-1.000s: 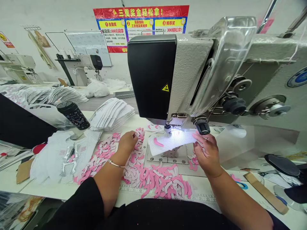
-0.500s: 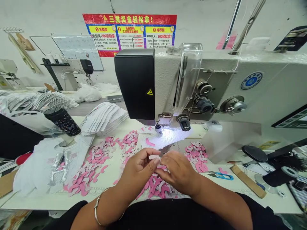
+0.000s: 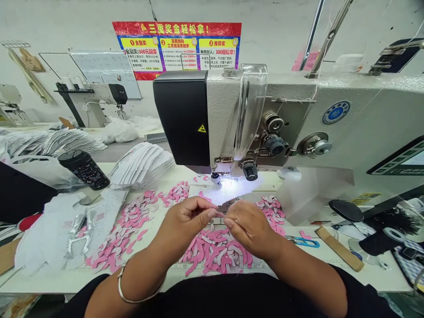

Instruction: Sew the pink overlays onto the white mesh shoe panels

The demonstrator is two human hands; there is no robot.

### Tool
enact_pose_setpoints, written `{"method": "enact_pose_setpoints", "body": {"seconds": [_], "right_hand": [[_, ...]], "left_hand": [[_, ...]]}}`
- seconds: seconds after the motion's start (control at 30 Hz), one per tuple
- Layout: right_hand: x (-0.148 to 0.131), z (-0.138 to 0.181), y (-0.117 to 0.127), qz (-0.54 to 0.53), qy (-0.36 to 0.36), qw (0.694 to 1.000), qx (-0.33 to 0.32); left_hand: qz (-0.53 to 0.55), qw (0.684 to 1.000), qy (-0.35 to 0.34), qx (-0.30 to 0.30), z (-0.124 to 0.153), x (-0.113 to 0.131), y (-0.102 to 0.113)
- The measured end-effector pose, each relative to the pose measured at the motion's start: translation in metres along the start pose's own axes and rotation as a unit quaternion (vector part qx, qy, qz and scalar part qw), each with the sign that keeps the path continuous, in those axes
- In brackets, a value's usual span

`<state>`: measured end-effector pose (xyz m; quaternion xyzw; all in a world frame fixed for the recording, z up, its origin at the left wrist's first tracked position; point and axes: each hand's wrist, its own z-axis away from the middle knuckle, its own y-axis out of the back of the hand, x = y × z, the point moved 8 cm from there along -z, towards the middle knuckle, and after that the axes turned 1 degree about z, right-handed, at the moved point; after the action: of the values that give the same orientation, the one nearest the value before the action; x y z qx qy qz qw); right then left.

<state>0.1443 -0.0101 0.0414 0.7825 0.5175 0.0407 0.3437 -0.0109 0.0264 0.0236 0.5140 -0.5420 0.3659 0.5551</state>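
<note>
Just in front of the lit needle area of the sewing machine (image 3: pixel 216 180), my two hands nearly meet. My left hand (image 3: pixel 187 221) pinches a small pink piece (image 3: pixel 219 214) between thumb and forefinger. The fingers of my right hand (image 3: pixel 253 227) are closed at the piece's other end; what lies inside them is hidden. Behind my hands, a white mesh fabric piece (image 3: pixel 232 190) lies under the machine head. Below them spreads a heap of curved pink and pale cut pieces (image 3: pixel 218 254) on the table.
More cut pieces lie left (image 3: pixel 135 214) and right (image 3: pixel 271 210). Blue thread snips (image 3: pixel 303 241) and a brown strip (image 3: pixel 339 248) are at right. A white fabric stack (image 3: pixel 142 165), a black tumbler (image 3: pixel 84 168) and silver-trimmed white pieces (image 3: pixel 39 234) stand or lie left.
My hands have drawn slightly apart, and the small piece between them now shows its pink edge instead of its pale face. The camera view has shifted a little.
</note>
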Motion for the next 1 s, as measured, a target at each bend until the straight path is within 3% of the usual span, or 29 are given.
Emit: {"method": "enact_pose_setpoints", "body": {"seconds": [0.07,0.13,0.27,0.33,0.6,1.0], "right_hand": [[0.010,-0.006,0.015,0.049,0.000,0.998,0.044],[0.022,-0.010,0.022,0.114,-0.013,0.991,0.062],[0.043,-0.009,0.005,0.159,-0.033,0.987,-0.015],[0.046,-0.006,-0.003,0.157,-0.029,0.987,-0.020],[0.042,0.003,-0.004,0.163,0.000,0.984,0.071],[0.038,0.007,-0.006,0.152,0.012,0.985,0.085]], "left_hand": [[-0.050,0.997,-0.025,0.049,-0.013,0.010,0.013],[-0.057,0.997,-0.021,0.053,-0.029,0.012,0.017],[-0.114,0.993,-0.007,0.030,-0.053,0.005,0.010],[-0.162,0.986,-0.003,0.032,-0.060,0.000,0.007],[-0.123,0.992,0.022,-0.022,-0.062,-0.025,0.000],[-0.177,0.983,0.037,-0.008,-0.062,-0.016,0.001]]}}
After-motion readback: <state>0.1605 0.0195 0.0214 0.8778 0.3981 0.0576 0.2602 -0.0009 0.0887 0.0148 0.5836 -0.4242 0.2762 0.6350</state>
